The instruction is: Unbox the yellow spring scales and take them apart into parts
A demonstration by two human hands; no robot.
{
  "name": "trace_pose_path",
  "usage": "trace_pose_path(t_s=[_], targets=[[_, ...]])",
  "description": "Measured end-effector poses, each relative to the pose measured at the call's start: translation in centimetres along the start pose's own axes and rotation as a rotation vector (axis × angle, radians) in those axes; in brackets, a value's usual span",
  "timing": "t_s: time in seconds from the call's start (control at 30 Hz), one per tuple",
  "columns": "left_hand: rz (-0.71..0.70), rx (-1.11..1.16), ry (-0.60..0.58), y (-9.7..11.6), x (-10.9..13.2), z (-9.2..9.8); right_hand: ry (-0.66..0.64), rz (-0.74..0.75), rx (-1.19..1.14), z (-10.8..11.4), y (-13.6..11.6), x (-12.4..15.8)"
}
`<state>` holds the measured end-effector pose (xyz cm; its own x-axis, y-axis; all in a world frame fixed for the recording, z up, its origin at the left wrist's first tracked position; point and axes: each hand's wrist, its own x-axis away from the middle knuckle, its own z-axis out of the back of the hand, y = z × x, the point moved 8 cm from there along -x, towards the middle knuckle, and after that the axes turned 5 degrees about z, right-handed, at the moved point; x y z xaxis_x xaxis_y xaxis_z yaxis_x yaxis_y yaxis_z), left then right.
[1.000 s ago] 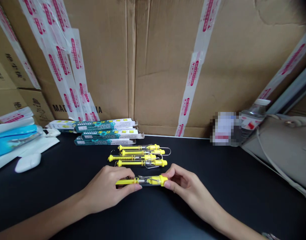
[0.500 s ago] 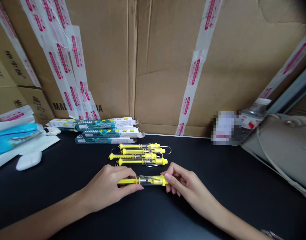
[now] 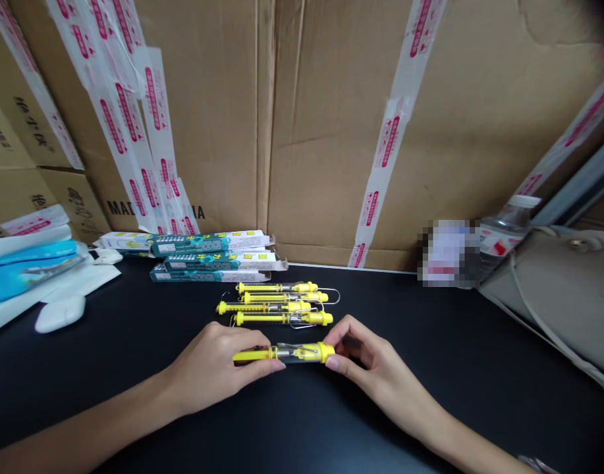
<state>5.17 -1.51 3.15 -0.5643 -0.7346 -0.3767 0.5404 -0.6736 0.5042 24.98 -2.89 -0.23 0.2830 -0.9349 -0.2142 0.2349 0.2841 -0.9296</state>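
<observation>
A clear tubular spring scale [image 3: 286, 353] with yellow fittings lies level between my hands. My left hand [image 3: 222, 359] is closed around its left part, thumb in front and fingers behind, hiding that end. At the opposite end, my right hand [image 3: 368, 359] pinches the yellow cap [image 3: 326, 352] between thumb and fingertips. A bent metal wire hook [image 3: 294, 347] runs along the top of the tube. Just beyond my hands, several similar spring scales [image 3: 276, 306] lie side by side on the black table [image 3: 302, 421], with wire hooks at their ends.
Several green-and-white cartons [image 3: 213, 262], some with flaps open, are stacked behind the scales. A white earbud case [image 3: 59, 314] and a blue packet [image 3: 35, 270] sit at left. A plastic bottle [image 3: 504, 237] and beige bag [image 3: 553, 303] stand right. Large cardboard boxes [image 3: 326, 145] form the back.
My right thumb has moved from the top of the yellow cap down to its front lower side, with the fingers now behind it. The left hand keeps its hold; the view has shifted slightly.
</observation>
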Motion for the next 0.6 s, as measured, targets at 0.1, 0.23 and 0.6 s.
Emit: trace_pose_path(t_s=[0.1,0.23,0.6], targets=[[-0.015,-0.022,0.030,0.1,0.1,0.2,-0.006,0.015,0.010,0.0,-0.3,-0.2],[-0.038,-0.047,0.074,0.3,0.2,0.4,-0.013,-0.014,0.157,0.0,-0.2,-0.1],[-0.097,-0.081,0.079,0.6,0.2,0.4,-0.015,0.034,0.404,0.0,-1.3,0.3]])
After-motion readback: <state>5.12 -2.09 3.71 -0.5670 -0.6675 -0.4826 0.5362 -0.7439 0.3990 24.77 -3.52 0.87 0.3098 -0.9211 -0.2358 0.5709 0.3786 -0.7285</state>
